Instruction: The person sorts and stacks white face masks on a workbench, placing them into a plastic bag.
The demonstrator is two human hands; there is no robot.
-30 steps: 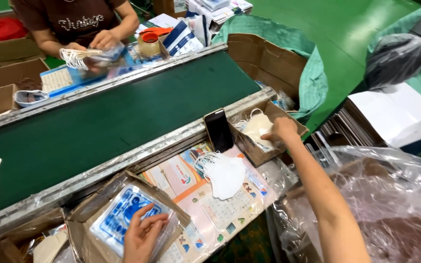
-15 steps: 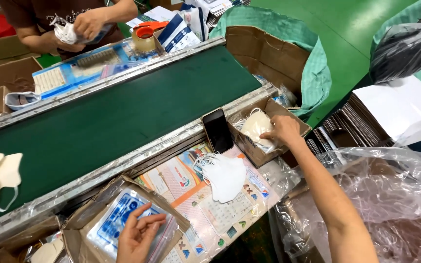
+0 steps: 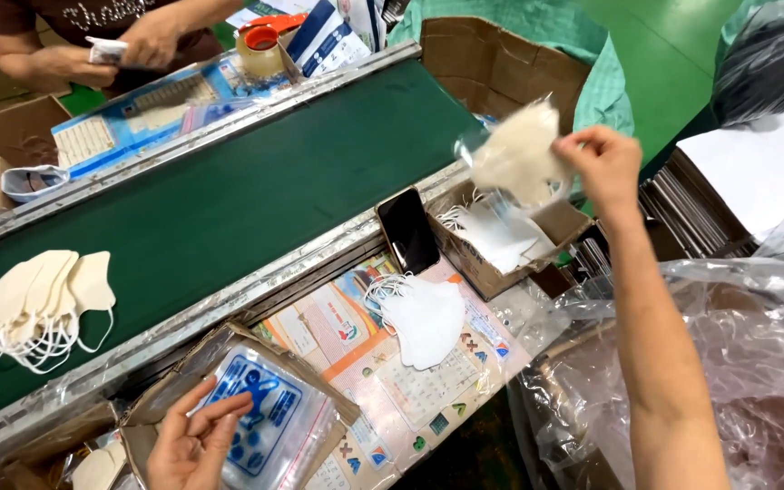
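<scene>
1. A fan of cream face masks [image 3: 43, 304] is seen lying on the green conveyor belt [image 3: 229, 191] at far left, ear loops trailing.
2. The left hand [image 3: 194, 442] is laid on a stack of clear blue-printed pouches [image 3: 260, 426] in an open cardboard box [image 3: 229, 338] at the lower left; the fingers are spread apart and flat, nothing being gripped.
3. A small pile of white masks [image 3: 424, 318] is noted on the printed sheet covering the desk [image 3: 365, 363], just right of that box.
4. A dark phone [image 3: 407, 230] is propped upright against the belt's metal edge.
5. A second cardboard box [image 3: 483, 268] holds more white masks, beside the phone.
6. A cream mask in clear wrapping [image 3: 519, 154] is held in the air above that second box by the right hand [image 3: 602, 165], fingers pinched together on its edge.
7. Across the belt, another person's hands [image 3: 142, 41] are seen holding a small white item.
</scene>
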